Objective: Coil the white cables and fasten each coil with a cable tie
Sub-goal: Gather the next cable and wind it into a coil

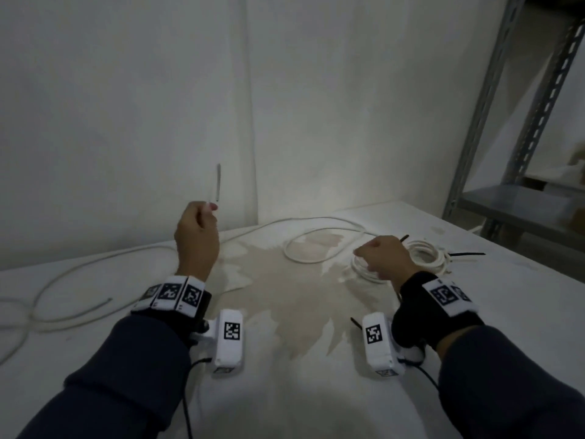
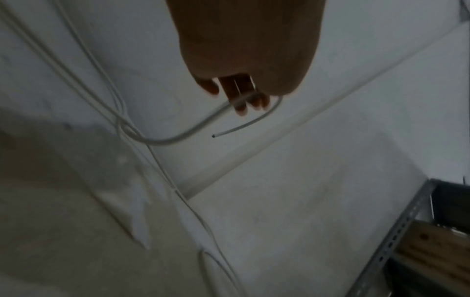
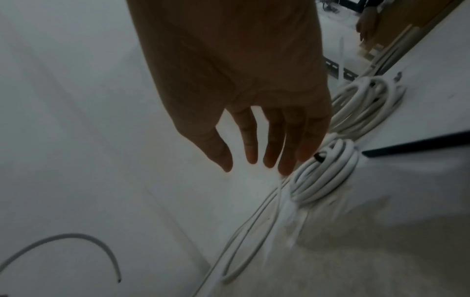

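Observation:
My left hand (image 1: 202, 217) is raised above the table and pinches a white cable (image 1: 95, 264) near its end; the short free end (image 1: 218, 185) sticks up past the fingers. In the left wrist view the fingers (image 2: 241, 104) curl round that cable (image 2: 178, 138). The rest of it trails over the table in a loose loop (image 1: 316, 245). My right hand (image 1: 370, 261) hovers with relaxed fingers (image 3: 269, 152) just above a coil (image 3: 323, 176) bound with a black tie. A second coil (image 3: 366, 104) lies behind it. A loose black cable tie (image 1: 467, 254) lies to the right of the coils.
The white table (image 1: 316, 400) has a brownish stain (image 1: 285, 296) in the middle. Another black tie (image 1: 356, 323) lies near my right wrist. A grey metal shelf rack (image 1: 506, 153) stands at the right, a wall behind. Another person's hand (image 3: 366, 26) shows far off.

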Motion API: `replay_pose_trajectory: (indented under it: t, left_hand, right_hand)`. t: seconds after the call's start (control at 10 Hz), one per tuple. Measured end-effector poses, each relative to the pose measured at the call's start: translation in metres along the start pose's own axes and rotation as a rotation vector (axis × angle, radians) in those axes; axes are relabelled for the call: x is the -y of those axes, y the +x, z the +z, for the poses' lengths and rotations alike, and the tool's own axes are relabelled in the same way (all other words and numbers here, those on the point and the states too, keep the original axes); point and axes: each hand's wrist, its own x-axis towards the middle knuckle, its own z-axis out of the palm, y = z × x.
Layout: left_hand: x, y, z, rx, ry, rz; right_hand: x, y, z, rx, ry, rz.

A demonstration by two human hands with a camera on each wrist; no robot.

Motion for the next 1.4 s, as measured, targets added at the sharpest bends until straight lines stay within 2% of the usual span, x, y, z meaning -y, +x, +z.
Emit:
replay_pose_trajectory:
  t: [0.1, 0.2, 0.3, 0.4, 0.5, 0.6, 0.7, 0.8, 0.9, 1.0, 1.1, 1.2, 1.3, 1.4]
  left_hand:
    - [0.001, -0.016, -0.028, 0.658, 0.058, 0.051]
    - [0.013, -0.034, -0.050, 1.175, 0.266, 0.089]
    - [0.016, -0.047, -0.069, 1.272, 0.193, 0.029]
    - [0.007, -0.057, -0.087, 1.280, 0.141, -0.003]
    - [0.002, -0.068, -0.102, 1.231, 0.143, -0.173]
    - [0.011, -0.069, -0.115, 0.941, 0.490, -0.133]
    - [0.023, -0.067, -0.127, 0.712, 0.750, -0.311]
    - [0.024, -0.068, -0.126, 0.753, 0.744, -0.489]
    - [0.018, -0.068, -0.117, 0.712, 0.651, -0.522]
    - [0.012, -0.064, -0.111, 0.564, 0.343, -0.671]
    - [-0.010, -0.050, -0.111, 0.294, -0.376, -0.742]
    - [-0.047, -0.027, -0.123, 0.277, -0.553, -0.524]
    - [-0.069, 0.000, -0.152, 0.251, -0.775, -0.505]
    - [-0.063, 0.020, -0.185, 0.121, -0.922, -0.726]
  right_hand:
    - [0.024, -0.024, 0.016, 0.269, 0.246, 0.121]
    - [0.043, -0.047, 0.039, 0.516, 0.463, 0.225]
    - [0.057, -0.063, 0.072, 0.526, 0.465, 0.235]
    - [0.063, -0.073, 0.103, 0.421, -0.101, 0.074]
    - [0.062, -0.084, 0.116, 0.370, -0.604, -0.033]
    - [0.058, -0.095, 0.112, 0.417, -0.492, -0.116]
    - [0.061, -0.111, 0.098, 0.501, 0.013, -0.015]
    - [0.067, -0.125, 0.076, 0.579, 0.338, 0.098]
    - [0.074, -0.132, 0.055, 0.654, 0.397, 0.108]
    - [0.074, -0.133, 0.052, 0.584, 0.299, 0.099]
    - [0.070, -0.134, 0.060, 0.540, 0.242, 0.107]
    - [0.070, -0.133, 0.074, 0.529, 0.312, 0.120]
    - [0.076, -0.126, 0.089, 0.461, 0.372, 0.136]
    - [0.079, -0.116, 0.095, 0.353, 0.336, 0.124]
